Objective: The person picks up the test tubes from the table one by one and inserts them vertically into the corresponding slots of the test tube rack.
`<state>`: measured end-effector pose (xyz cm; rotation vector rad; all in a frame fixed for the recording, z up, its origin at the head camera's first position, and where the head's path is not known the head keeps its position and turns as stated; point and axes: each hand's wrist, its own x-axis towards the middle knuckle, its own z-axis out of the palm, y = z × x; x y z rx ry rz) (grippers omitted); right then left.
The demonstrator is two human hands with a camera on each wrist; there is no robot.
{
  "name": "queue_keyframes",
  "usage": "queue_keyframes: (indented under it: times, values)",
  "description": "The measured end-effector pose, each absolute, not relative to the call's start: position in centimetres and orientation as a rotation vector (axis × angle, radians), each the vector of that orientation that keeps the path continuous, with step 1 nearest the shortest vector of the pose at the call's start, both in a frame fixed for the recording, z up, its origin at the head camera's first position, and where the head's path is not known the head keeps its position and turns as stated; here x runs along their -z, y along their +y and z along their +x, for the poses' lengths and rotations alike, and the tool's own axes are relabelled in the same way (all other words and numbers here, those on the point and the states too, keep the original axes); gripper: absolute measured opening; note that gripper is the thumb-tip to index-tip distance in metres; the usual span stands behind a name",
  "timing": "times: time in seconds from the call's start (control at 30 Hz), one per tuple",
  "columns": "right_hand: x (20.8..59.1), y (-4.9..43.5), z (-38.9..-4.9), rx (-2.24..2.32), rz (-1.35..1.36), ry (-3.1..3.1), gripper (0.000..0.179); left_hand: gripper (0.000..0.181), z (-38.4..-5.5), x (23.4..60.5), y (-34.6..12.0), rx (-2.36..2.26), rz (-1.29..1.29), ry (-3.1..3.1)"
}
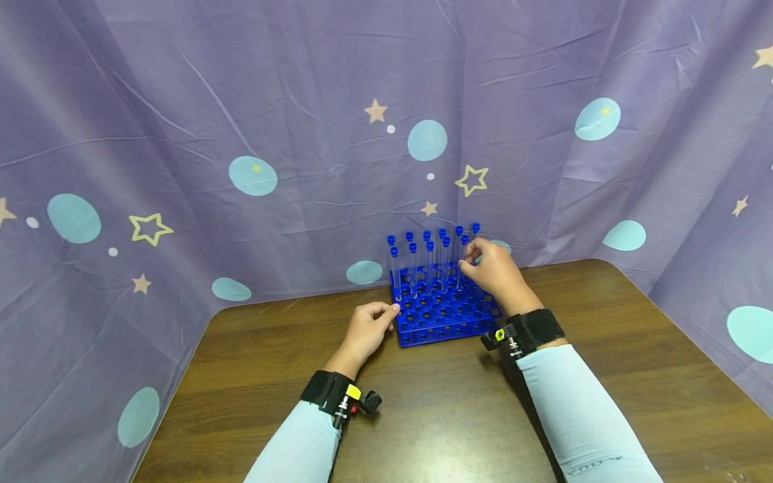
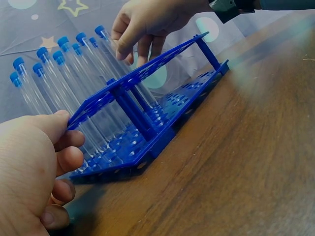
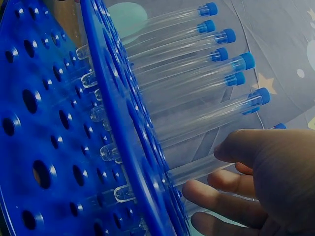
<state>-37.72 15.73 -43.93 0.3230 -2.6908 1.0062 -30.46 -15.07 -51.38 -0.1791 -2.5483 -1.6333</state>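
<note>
A blue test tube rack (image 1: 447,330) with two perforated tiers stands on the table. Clear test tubes (image 3: 182,49) with blue caps stand upright in two rows at its back. My left hand (image 1: 366,329) grips the rack's near left corner, thumb on the upper plate and the other fingers curled below, as the left wrist view shows. At the right end of the front row my right hand (image 1: 496,270) pinches a test tube (image 3: 194,168) between thumb and index finger. That tube's rounded lower end sits through a hole in the upper plate; fingers partly hide its upper part.
The brown wooden table (image 1: 423,422) extends in front of the rack and to both sides. A purple curtain (image 1: 326,221) with stars and blue ovals hangs right behind the rack and along both sides. The rack's front holes hold no tubes.
</note>
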Motion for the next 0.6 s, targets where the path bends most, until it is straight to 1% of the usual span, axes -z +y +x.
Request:
queue_keyframes:
  times: [0.37, 0.6]
  values:
    - [43.94, 15.72, -38.19, -1.01, 0.375, -2.719, 0.02, 0.028, -30.39, 51.27, -15.38, 1.624, -0.153, -2.539]
    - [43.52, 16.19, -38.04, -1.053, 0.369, -2.742, 0.024, 0.027, -30.47, 51.3, -15.51, 1.621, -0.14, -2.527]
